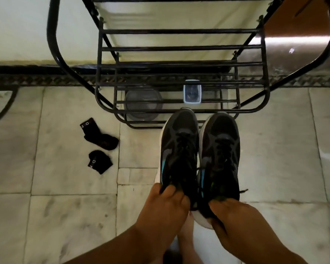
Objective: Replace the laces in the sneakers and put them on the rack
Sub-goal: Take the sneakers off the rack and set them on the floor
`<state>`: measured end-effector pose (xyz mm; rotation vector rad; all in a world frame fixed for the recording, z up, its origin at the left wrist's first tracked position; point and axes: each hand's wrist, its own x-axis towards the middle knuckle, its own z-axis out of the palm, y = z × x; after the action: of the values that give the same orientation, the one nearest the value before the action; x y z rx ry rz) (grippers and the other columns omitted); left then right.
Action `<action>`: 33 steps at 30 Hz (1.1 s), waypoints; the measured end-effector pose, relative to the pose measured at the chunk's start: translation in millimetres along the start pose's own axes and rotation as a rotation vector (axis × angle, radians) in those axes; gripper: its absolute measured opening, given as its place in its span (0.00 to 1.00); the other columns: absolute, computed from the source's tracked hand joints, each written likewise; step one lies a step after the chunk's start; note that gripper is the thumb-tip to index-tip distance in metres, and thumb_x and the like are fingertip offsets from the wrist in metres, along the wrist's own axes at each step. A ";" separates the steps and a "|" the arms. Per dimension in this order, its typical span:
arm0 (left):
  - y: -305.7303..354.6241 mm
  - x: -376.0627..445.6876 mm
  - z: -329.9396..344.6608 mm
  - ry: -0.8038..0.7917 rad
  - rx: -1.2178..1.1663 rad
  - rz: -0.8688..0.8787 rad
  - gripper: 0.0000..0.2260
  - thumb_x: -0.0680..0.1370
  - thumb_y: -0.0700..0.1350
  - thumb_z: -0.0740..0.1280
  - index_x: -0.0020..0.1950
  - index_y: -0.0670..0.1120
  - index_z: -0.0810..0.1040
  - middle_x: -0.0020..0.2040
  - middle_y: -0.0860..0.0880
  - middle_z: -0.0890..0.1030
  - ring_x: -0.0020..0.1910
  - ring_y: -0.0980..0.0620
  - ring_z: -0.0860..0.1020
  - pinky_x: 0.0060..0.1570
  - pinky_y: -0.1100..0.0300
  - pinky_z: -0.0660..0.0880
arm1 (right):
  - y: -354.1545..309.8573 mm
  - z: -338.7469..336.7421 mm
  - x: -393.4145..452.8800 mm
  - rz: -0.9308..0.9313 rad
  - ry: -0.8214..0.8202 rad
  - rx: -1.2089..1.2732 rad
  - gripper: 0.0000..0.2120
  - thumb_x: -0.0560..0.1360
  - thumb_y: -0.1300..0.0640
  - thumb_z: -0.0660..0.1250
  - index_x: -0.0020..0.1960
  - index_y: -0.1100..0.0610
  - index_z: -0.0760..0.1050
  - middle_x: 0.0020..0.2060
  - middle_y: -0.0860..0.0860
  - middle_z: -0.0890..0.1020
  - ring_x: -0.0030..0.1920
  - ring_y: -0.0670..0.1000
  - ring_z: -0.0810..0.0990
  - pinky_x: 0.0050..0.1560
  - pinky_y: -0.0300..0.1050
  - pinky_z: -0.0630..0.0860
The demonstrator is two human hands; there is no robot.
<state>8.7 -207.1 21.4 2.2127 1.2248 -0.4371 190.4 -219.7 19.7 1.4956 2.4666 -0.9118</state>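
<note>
Black mesh sneakers with white soles, laced in black, both held up by the heel end just in front of the black metal bar rack (181, 48).
Left sneaker (179, 147) and right sneaker (220, 149) sit side by side, touching, long axes parallel, toes toward the rack's lower front bars. Left hand (164, 208) has fingers curled over the left collar; right hand (234, 216) grips the right heel, fingers clamped. Teal side stripes show. Two black socks (99, 140) lie on the marble tile floor (65, 216), left, well apart. Round grey container (143, 103) and small clear box (192, 92) show through the bars.
</note>
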 end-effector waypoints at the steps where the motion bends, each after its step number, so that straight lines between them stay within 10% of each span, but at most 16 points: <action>1: 0.2 2.2 9.6 -0.011 -0.012 0.020 0.17 0.55 0.51 0.79 0.41 0.51 0.81 0.39 0.54 0.80 0.41 0.54 0.79 0.43 0.57 0.76 | 2.8 10.5 0.5 0.003 -0.002 -0.004 0.20 0.55 0.51 0.69 0.40 0.46 0.61 0.23 0.43 0.74 0.21 0.42 0.71 0.27 0.26 0.42; 8: -29.0 34.8 101.7 -0.115 0.053 0.047 0.18 0.49 0.51 0.81 0.35 0.51 0.82 0.33 0.54 0.80 0.37 0.53 0.79 0.40 0.60 0.76 | 27.4 108.6 33.1 0.004 -0.113 -0.053 0.08 0.56 0.50 0.71 0.32 0.49 0.73 0.21 0.47 0.73 0.19 0.43 0.71 0.23 0.30 0.39; 11: -44.5 44.5 137.6 -0.217 0.059 0.010 0.16 0.70 0.46 0.71 0.57 0.47 0.77 0.54 0.50 0.79 0.57 0.49 0.74 0.58 0.53 0.69 | 40.5 152.3 50.8 -0.043 -0.228 -0.094 0.14 0.56 0.52 0.78 0.36 0.51 0.76 0.26 0.49 0.77 0.24 0.45 0.76 0.21 0.31 0.61; 16: -78.4 84.9 197.7 -0.181 0.101 -0.095 0.20 0.76 0.39 0.60 0.68 0.46 0.66 0.66 0.48 0.70 0.67 0.46 0.64 0.64 0.52 0.58 | 65.4 206.3 99.5 0.046 -0.363 -0.025 0.12 0.79 0.55 0.57 0.60 0.55 0.71 0.53 0.54 0.80 0.52 0.55 0.78 0.48 0.43 0.71; 24: -143.7 146.8 305.2 0.008 0.060 -0.026 0.18 0.70 0.38 0.67 0.60 0.47 0.75 0.54 0.49 0.79 0.56 0.47 0.74 0.55 0.52 0.67 | 124.7 321.5 164.4 -0.172 -0.058 -0.130 0.02 0.67 0.57 0.66 0.37 0.56 0.76 0.26 0.51 0.77 0.24 0.53 0.76 0.21 0.38 0.64; 27: -157.8 150.7 338.2 0.164 -0.012 0.078 0.15 0.59 0.39 0.71 0.45 0.47 0.82 0.40 0.51 0.82 0.40 0.49 0.79 0.40 0.56 0.74 | 142.8 346.9 161.6 -0.261 0.031 -0.091 0.10 0.69 0.53 0.58 0.37 0.54 0.77 0.26 0.49 0.76 0.23 0.51 0.74 0.22 0.36 0.61; 33: -173.3 151.4 362.0 0.300 0.049 0.132 0.15 0.66 0.40 0.61 0.48 0.47 0.82 0.42 0.50 0.83 0.41 0.50 0.80 0.40 0.56 0.75 | 157.5 357.4 165.3 -0.404 0.021 -0.088 0.11 0.69 0.51 0.59 0.40 0.53 0.78 0.27 0.46 0.77 0.24 0.47 0.73 0.26 0.34 0.58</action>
<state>-62.3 -257.6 -398.6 2.4485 1.2163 -0.0841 166.5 -236.0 -403.4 1.0006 2.8387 -0.8295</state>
